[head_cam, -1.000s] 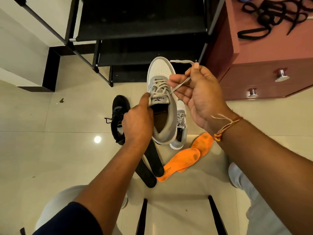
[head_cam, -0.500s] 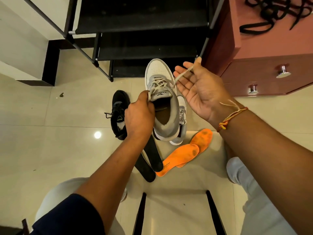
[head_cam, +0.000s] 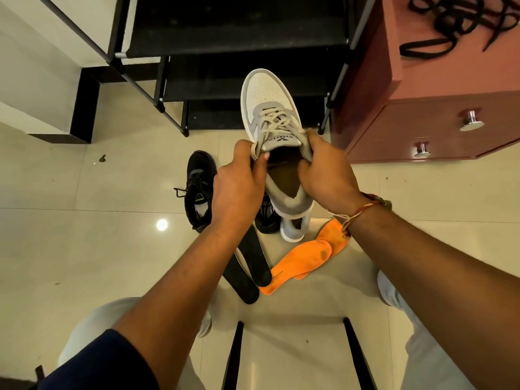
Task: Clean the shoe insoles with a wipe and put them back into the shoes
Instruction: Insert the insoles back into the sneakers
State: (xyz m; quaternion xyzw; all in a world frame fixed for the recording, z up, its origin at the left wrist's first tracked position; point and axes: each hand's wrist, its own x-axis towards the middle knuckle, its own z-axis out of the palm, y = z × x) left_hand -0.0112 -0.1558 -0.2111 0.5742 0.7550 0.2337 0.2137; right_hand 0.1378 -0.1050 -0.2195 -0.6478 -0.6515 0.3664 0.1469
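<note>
Both forearms stretched fwd, converging above floor (head_cam: 84, 249). Grey/white sneaker (head_cam: 267, 99) held up, toe pointing away. L hand (head_cam: 236, 190) grips collar's left edge, thumb inside; R hand (head_cam: 326, 175) grips right edge likewise. Orange insoles (head_cam: 298, 266) & black insoles (head_cam: 247, 266) lie on floor underneath.

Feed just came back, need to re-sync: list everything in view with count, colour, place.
Grey-and-white lace-up sneakers: 2, grey and white; one held in both hands, the other on the floor beneath it.
Black lace-up sneakers: 2, black; floor, left of the held sneaker, one mostly hidden.
Flat black insoles: 2, black; floor, overlapping.
Flat orange insoles: 2, orange, stained; floor, right of the black ones.
Metal shoe rack: 1, black; ahead.
Drawer cabinet: 1, reddish-brown; right, black laces on top.
Left hand: 1; grips held sneaker's collar.
Right hand: 1; grips collar's other side.
</note>
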